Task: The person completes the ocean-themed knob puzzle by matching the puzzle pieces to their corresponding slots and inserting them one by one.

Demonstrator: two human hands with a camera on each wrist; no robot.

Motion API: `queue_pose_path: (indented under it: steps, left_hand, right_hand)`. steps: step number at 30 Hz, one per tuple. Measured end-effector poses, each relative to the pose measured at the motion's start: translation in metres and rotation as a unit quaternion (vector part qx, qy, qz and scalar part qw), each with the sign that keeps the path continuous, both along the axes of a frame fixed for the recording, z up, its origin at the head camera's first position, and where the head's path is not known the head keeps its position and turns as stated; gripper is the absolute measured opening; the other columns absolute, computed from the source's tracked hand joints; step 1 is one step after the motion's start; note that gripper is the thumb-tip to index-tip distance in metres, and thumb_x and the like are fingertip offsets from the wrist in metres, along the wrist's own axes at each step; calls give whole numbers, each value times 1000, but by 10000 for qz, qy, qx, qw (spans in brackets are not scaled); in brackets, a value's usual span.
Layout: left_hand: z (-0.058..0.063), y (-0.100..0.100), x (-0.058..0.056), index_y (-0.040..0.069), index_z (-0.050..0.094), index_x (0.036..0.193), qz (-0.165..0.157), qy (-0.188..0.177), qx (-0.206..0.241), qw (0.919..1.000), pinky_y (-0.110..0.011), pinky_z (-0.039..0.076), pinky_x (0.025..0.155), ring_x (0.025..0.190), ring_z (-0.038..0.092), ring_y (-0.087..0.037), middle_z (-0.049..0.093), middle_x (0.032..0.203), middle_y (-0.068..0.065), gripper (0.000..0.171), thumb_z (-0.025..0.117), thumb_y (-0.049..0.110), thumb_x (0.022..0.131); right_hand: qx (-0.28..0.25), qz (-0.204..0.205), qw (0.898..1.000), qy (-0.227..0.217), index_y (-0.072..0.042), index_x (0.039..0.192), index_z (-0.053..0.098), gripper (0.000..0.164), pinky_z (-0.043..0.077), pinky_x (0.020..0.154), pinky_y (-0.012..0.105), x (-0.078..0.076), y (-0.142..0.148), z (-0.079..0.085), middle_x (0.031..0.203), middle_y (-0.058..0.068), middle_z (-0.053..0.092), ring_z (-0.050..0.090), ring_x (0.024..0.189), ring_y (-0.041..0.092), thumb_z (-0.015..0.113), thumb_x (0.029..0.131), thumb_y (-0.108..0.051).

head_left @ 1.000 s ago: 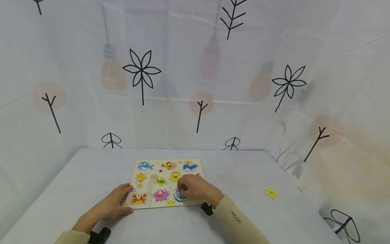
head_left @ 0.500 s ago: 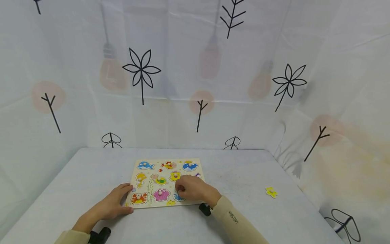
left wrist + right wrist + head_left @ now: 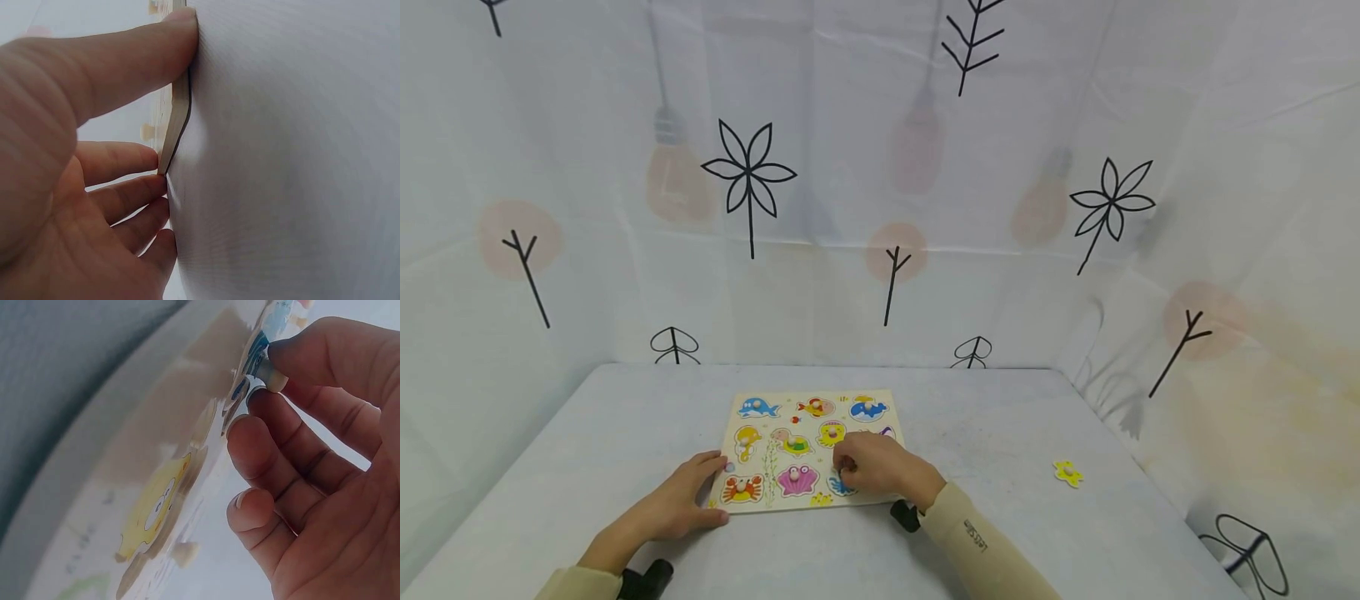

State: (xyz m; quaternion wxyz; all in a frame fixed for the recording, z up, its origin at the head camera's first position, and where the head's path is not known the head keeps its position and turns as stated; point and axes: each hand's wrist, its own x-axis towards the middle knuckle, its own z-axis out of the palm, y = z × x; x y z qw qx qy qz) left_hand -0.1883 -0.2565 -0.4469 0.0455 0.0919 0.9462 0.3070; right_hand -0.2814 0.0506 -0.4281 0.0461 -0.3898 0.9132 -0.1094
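Note:
A cream wooden peg puzzle board (image 3: 867,479) with sea-animal pieces lies flat on the table in the head view. Around its near left corner is my left hand (image 3: 676,498), with fingertips against the left edge and thumb along the near edge. Its fingers look fairly straight in the left wrist view. My right hand (image 3: 876,463) pinches the wooden knob (image 3: 275,378) of a blue puzzle piece (image 3: 255,355) between thumb and fingers. That piece is at the board's near right, partly covered by the hand. Whether it sits fully in its recess, I cannot tell.
To the right of the board, a loose yellow star-shaped piece (image 3: 1067,474) lies on the white table (image 3: 985,433). Other knobbed pieces sit in the board, among them a crab (image 3: 742,489) and a pink shell (image 3: 797,480). A printed curtain (image 3: 820,292) hangs behind.
My right hand has shifted slightly left along with the blue piece since one second ago, then stayed almost still. The left hand and the yellow piece have not moved.

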Motion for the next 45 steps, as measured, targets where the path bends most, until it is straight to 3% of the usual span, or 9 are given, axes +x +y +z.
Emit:
queue_pose_path:
  steps: [21,28,33,45]
  left_hand:
    - [2,1,0,-6,43,138,8,-34,-7,10000,-64,27,106,132,28,-51,34,144,-28,88,83,34,71]
    - [1,1,0,-6,43,138,-8,0,-3,10000,-65,27,105,132,28,-52,33,144,-29,89,83,37,71]
    - [2,1,0,-6,43,138,-14,-3,-27,10000,-65,27,105,132,28,-51,33,144,-29,88,83,37,71]
    - [3,1,0,-4,42,139,81,-164,-78,9998,-64,26,106,133,27,-50,32,145,-28,90,83,37,71]
  right_hand:
    - [10,-94,9999,-92,-20,90,67,4,41,65,21,0,-1,-2,79,-12,52,48,76,6,68,87,-22]
    - [-23,-359,9990,-253,-22,102,67,15,45,72,22,2,3,3,85,-14,54,49,80,6,68,87,-27]
    - [3,-526,9984,-205,-24,102,66,17,47,72,24,2,12,4,84,-14,53,49,79,7,67,88,-34]
    - [-45,-878,9961,-125,-22,100,66,16,47,69,25,0,55,6,83,-13,53,49,77,8,68,86,-27]
